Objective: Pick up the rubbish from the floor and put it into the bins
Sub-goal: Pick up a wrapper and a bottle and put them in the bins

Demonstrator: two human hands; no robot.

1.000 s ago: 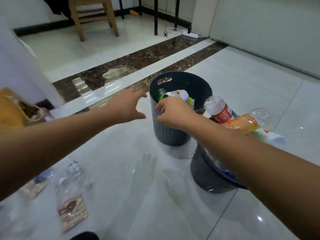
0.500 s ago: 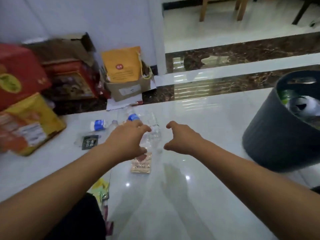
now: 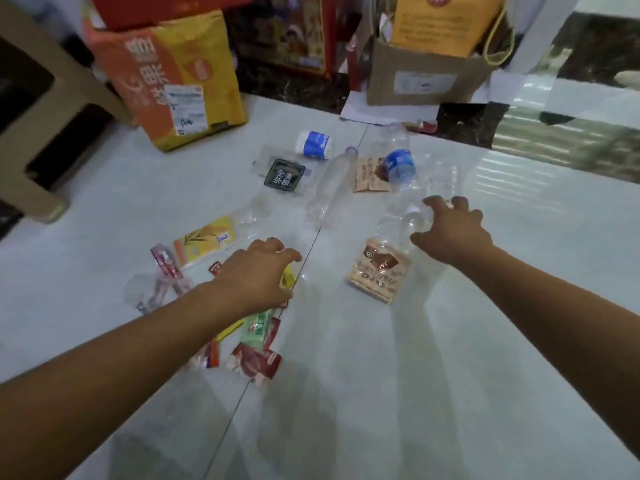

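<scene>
Rubbish lies scattered on the white tiled floor. My right hand (image 3: 450, 230) hovers with spread, curved fingers over a clear bottle with a white cap (image 3: 403, 226), next to a brown snack wrapper (image 3: 377, 273). My left hand (image 3: 256, 275) hangs with loosely curled fingers above small wrappers, among them a green one (image 3: 256, 327) and a dark red one (image 3: 254, 363). Neither hand holds anything. Farther off lie a long clear bottle (image 3: 329, 188), a bottle with a blue label (image 3: 400, 164), a blue-labelled cup (image 3: 315, 144) and a dark green packet (image 3: 284, 174). No bin is in view.
An orange and yellow box (image 3: 173, 81) and a cardboard box (image 3: 426, 77) with a yellow bag stand at the back. A beige stool leg (image 3: 34, 133) is at the left. A yellow wrapper (image 3: 204, 242) and pink sticks (image 3: 166, 266) lie left of my left hand.
The view swung left from the bins to the litter pile. Both hands left the bin, empty, and now reach down over the wrappers and the clear bottle.
</scene>
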